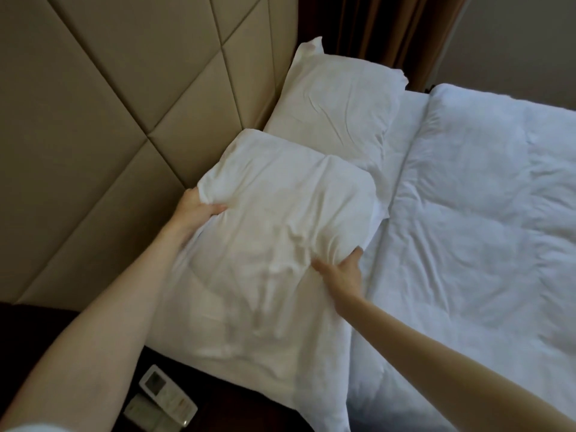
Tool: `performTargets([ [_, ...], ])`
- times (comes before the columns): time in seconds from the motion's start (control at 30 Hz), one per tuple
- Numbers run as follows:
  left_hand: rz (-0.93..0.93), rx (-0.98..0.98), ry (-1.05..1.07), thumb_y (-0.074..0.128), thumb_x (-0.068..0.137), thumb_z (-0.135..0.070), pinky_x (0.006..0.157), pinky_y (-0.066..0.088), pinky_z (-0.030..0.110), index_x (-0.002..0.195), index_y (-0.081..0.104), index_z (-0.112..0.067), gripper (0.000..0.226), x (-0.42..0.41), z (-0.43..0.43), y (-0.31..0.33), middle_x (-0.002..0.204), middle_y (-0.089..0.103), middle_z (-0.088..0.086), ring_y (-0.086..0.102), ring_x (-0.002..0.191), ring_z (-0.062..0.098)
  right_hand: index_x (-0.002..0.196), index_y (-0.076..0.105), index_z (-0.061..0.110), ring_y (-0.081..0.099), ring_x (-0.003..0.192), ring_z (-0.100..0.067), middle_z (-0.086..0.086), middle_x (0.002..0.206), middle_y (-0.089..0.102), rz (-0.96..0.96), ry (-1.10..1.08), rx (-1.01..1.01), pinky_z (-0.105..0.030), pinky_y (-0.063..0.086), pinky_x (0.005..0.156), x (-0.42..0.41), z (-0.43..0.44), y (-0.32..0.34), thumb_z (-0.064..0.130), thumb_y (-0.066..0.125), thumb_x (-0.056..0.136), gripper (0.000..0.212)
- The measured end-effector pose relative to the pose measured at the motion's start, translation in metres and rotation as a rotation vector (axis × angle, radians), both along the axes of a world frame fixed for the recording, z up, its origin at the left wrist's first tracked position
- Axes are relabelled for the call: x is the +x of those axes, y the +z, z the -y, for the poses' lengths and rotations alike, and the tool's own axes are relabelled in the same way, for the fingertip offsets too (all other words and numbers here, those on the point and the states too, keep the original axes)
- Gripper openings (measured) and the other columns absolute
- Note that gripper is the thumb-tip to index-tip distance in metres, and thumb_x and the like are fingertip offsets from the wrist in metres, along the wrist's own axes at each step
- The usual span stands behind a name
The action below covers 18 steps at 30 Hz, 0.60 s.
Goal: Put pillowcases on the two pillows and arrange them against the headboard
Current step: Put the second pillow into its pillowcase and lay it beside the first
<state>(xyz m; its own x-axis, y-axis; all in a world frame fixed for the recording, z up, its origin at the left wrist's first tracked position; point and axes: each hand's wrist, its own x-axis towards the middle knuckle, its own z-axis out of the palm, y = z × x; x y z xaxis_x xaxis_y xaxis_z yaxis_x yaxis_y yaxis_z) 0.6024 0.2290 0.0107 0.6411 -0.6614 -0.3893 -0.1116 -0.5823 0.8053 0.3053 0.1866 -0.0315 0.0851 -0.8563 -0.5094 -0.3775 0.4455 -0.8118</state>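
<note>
A white pillow in a pillowcase (274, 219) lies at the near end of the bed, next to the beige padded headboard (109, 104). My left hand (194, 210) grips its headboard-side edge, bunching the fabric. My right hand (341, 272) clutches its opposite edge, beside the duvet. The loose end of the pillowcase trails toward me over the bed's corner. A second white cased pillow (333, 110) rests farther along, leaning against the headboard. The two pillows touch at their ends.
A white duvet (483, 213) covers the bed on the right. A dark nightstand (93, 353) stands below my left arm with two remote controls (166, 397) on it. Brown curtains (389, 29) hang beyond the far pillow.
</note>
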Motion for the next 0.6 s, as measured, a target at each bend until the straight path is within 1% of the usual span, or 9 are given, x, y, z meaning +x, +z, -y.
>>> performTargets([
  [0.07,0.007,0.157,-0.001,0.075,0.078,-0.024,0.108,0.040,0.043,0.140,0.046,-0.015,0.069,0.015,-0.012,-0.014,0.144,0.049,0.010,0.049,0.129,0.031,0.133,0.027,0.011,0.055,0.098,-0.029,-0.009,0.115,0.054,0.001,0.071,0.189,-0.035,0.047,0.080,0.003,0.000,-0.015,0.026,0.074,0.074,0.077],
  [0.13,0.014,0.290,0.028,0.067,0.086,-0.025,0.109,0.038,0.041,0.145,0.036,-0.007,0.069,0.020,-0.029,-0.033,0.151,0.040,0.015,0.043,0.134,0.032,0.136,0.029,0.004,0.053,0.107,-0.030,-0.014,0.123,0.051,-0.023,0.132,0.355,-0.039,0.046,0.089,0.004,0.000,-0.028,0.026,0.070,0.079,0.073],
  [0.2,0.013,0.335,0.020,0.062,0.089,-0.025,0.114,0.031,0.041,0.149,0.026,-0.003,0.074,0.016,-0.045,-0.051,0.157,0.027,0.016,0.032,0.142,0.031,0.141,0.027,0.003,0.047,0.119,-0.033,-0.017,0.135,0.044,-0.114,0.208,0.376,-0.040,0.041,0.093,0.002,0.000,-0.040,0.026,0.064,0.084,0.072],
  [0.23,0.015,0.332,0.009,0.062,0.089,-0.025,0.113,0.032,0.038,0.149,0.027,-0.003,0.073,0.011,-0.053,-0.058,0.157,0.026,0.016,0.032,0.142,0.031,0.144,0.025,0.004,0.044,0.125,-0.035,-0.018,0.142,0.040,-0.159,0.239,0.336,-0.038,0.039,0.093,0.002,0.000,-0.045,0.024,0.062,0.085,0.072],
  [0.27,0.034,0.324,-0.002,0.061,0.090,-0.023,0.107,0.035,0.033,0.147,0.032,-0.003,0.067,0.006,-0.059,-0.064,0.154,0.031,0.018,0.035,0.140,0.032,0.146,0.024,0.005,0.042,0.128,-0.035,-0.018,0.146,0.037,-0.201,0.266,0.286,-0.034,0.038,0.091,0.002,0.001,-0.048,0.022,0.061,0.086,0.073],
  [0.33,0.097,0.331,-0.036,0.058,0.090,-0.013,0.093,0.039,0.029,0.138,0.045,0.001,0.051,-0.004,-0.074,-0.075,0.141,0.044,0.025,0.044,0.131,0.036,0.145,0.027,0.006,0.045,0.125,-0.033,-0.019,0.145,0.039,-0.274,0.339,0.193,-0.028,0.034,0.084,0.004,-0.001,-0.052,0.020,0.060,0.086,0.069],
  [0.4,0.160,0.373,-0.104,0.057,0.089,-0.012,0.102,0.039,0.035,0.133,0.050,-0.001,0.046,-0.013,-0.087,-0.087,0.138,0.046,0.027,0.043,0.131,0.036,0.144,0.030,0.005,0.045,0.125,-0.033,-0.019,0.145,0.037,-0.341,0.423,0.077,-0.031,0.038,0.088,0.004,0.000,-0.055,0.019,0.059,0.086,0.066],
  [0.5,0.276,0.465,-0.168,0.056,0.091,-0.025,0.112,0.031,0.043,0.143,0.037,-0.010,0.058,-0.024,-0.106,-0.104,0.153,0.029,0.016,0.032,0.140,0.031,0.143,0.031,0.005,0.037,0.132,-0.035,-0.018,0.149,0.031,-0.421,0.555,-0.089,-0.041,0.034,0.105,0.012,0.004,-0.056,0.018,0.059,0.086,0.064],
  [0.6,0.378,0.466,-0.176,0.053,0.092,-0.034,0.112,0.025,0.047,0.149,0.024,-0.016,0.066,-0.036,-0.105,-0.118,0.160,0.015,0.007,0.020,0.146,0.028,0.143,0.030,0.005,0.031,0.135,-0.038,-0.018,0.151,0.028,-0.476,0.627,-0.241,-0.045,0.031,0.108,0.031,0.021,-0.059,0.019,0.060,0.086,0.065],
])
